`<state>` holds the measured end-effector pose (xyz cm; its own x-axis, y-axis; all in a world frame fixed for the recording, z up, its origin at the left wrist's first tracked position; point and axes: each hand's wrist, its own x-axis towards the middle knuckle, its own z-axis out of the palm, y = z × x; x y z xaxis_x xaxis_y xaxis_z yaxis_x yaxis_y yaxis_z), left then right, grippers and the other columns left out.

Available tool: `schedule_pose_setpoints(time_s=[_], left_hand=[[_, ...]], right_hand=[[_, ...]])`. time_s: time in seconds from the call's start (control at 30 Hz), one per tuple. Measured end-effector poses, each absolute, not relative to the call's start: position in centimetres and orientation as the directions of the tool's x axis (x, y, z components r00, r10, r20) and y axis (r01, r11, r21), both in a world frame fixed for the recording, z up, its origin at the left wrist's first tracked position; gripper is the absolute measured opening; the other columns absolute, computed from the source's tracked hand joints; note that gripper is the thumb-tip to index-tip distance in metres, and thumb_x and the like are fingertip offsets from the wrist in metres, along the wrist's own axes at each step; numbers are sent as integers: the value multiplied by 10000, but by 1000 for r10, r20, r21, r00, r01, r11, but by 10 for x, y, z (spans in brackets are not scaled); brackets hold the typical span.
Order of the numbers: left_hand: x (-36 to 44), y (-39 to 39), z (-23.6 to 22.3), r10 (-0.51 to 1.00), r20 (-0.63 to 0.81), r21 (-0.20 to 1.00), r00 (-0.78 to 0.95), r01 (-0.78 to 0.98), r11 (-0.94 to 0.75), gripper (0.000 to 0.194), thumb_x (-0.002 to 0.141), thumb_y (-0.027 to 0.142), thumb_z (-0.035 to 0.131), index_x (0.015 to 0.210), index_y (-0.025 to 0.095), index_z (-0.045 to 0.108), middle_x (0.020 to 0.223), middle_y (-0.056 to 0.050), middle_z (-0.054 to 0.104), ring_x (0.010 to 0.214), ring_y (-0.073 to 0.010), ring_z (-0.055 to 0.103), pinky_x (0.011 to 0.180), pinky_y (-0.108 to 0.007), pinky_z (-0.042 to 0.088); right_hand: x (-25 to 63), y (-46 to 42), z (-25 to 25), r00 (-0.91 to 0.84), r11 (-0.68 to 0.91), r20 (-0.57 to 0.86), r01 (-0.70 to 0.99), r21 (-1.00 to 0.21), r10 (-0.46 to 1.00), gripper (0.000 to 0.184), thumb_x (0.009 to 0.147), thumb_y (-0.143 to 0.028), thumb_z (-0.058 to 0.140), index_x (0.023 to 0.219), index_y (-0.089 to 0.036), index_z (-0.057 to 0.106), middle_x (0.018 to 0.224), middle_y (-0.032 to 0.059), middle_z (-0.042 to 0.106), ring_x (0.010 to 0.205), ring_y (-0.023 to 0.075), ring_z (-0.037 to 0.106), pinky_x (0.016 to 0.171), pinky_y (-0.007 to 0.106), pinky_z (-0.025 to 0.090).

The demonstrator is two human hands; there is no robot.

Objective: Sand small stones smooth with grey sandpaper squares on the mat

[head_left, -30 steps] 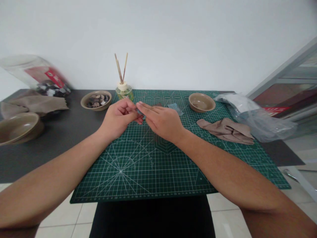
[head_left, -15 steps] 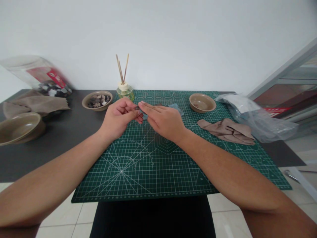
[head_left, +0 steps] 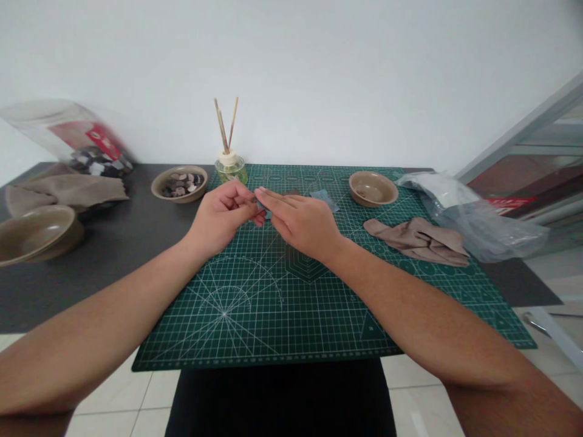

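A glass bottle (head_left: 231,171) of yellowish-green liquid held three thin sticks (head_left: 234,121), which stood up from its pale collar. Directly behind the bottle rose a white wall (head_left: 319,73). Well to the bottle's left were a clear container (head_left: 59,130) with a red label, a grey-brown cloth (head_left: 88,189) and a wide brown bowl (head_left: 34,235). Well to its right lay a rumpled brownish cloth (head_left: 416,238) and, farther right, a crinkled clear plastic bag (head_left: 487,227).
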<state>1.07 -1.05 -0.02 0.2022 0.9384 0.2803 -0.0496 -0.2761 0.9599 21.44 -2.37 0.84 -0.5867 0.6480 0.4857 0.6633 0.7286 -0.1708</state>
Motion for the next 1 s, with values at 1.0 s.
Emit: schedule_pose_setpoints(time_s=[1.0], left_hand=[[12, -5, -2, 960, 129, 981, 247, -171, -87, 383, 637, 202, 1015, 908, 176, 745, 816, -9, 826, 682, -159, 785, 703, -297, 698]], right_hand=[[224, -13, -1, -355, 697, 630, 558, -450, 691, 218, 1037, -276, 627, 1167, -240, 798, 1071, 37, 853, 952, 195, 769, 892, 307, 580]])
